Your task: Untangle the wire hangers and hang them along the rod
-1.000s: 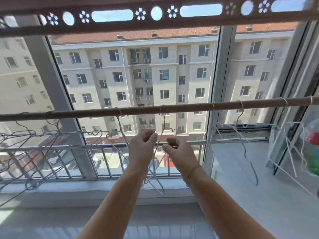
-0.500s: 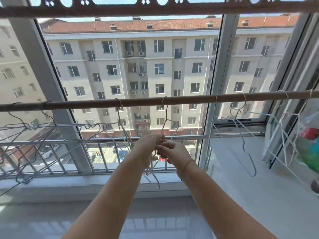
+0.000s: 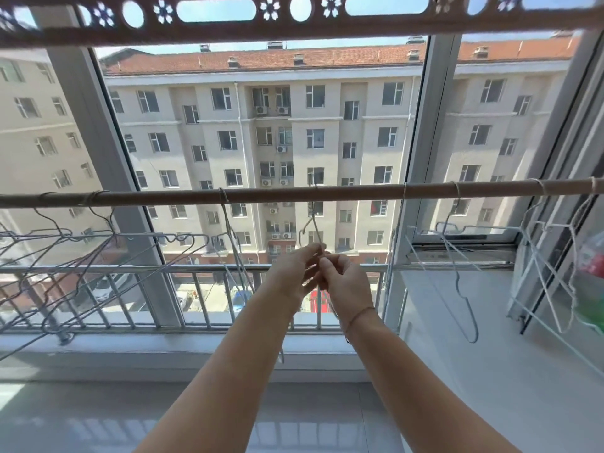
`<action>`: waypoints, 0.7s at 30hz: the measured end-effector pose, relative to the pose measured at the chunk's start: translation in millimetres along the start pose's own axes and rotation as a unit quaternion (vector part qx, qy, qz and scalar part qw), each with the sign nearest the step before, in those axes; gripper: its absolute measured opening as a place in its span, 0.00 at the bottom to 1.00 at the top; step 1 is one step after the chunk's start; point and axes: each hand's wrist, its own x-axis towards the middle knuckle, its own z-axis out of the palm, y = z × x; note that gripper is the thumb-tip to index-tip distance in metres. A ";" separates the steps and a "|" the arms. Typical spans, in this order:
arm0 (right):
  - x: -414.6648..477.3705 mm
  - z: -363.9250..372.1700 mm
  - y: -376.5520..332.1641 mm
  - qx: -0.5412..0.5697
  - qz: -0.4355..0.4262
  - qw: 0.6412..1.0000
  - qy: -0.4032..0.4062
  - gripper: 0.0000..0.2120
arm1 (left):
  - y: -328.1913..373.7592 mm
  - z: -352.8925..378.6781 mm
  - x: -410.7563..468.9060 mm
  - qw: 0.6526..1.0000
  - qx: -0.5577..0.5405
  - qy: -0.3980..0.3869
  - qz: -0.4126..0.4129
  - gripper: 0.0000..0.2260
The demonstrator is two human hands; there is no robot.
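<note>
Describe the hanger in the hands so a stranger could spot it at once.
Find the brown rod across the window. Near its middle one thin grey wire hanger hooks over it. Unlike the tangled bunch at left and the white hangers at right, its neck runs down into the pinch of the left hand and right hand.

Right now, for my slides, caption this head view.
Left hand and right hand pinch a wire hanger hanging from the rod at a window.

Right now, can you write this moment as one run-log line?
left hand: pinches thin grey wire hangers | right hand: pinches same | one hook: over brown wooden rod
</note>
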 end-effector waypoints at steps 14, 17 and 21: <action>-8.9 19.7 31.6 -0.087 0.051 0.995 0.025 0.12 | -8.0 -17.5 27.1 0.992 0.073 0.103 -0.008 0.10; -14.8 4.9 42.7 -0.166 0.038 0.984 0.050 0.08 | -28.7 -41.1 16.5 0.986 0.143 0.078 -0.028 0.07; -16.8 -15.4 50.2 -0.328 -0.028 0.944 0.025 0.16 | -48.7 -76.5 -1.8 0.965 0.262 0.024 -0.005 0.10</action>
